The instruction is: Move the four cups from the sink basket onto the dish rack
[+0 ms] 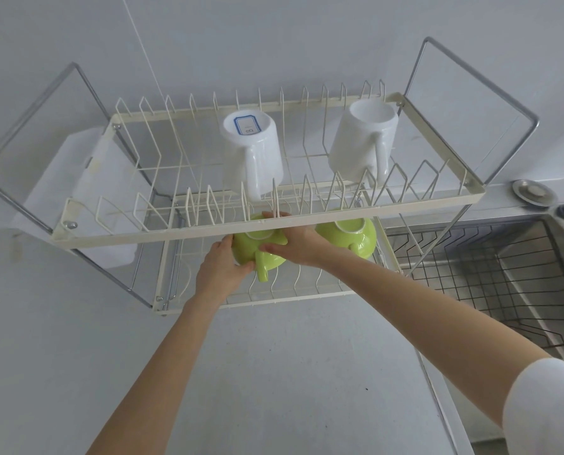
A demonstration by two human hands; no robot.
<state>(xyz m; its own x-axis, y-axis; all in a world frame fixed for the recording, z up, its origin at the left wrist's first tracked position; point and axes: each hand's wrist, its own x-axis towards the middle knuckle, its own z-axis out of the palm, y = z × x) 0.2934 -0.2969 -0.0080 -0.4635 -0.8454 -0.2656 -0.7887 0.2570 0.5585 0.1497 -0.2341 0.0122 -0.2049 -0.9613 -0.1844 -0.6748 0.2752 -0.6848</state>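
Both hands, left hand [219,264] and right hand [295,243], grip the inverted green cup [260,251] on the dish rack [274,224] lower tier; releasing it off-balance could tip it against the right green cup [349,234].

Upper rack rail [208,229] hides far rims of both green cups [267,257]; sink basket [503,280] cut off right.

left hand [219,266], right hand [295,244], fingers curled

Two white mugs [252,152], two green cups [257,247]
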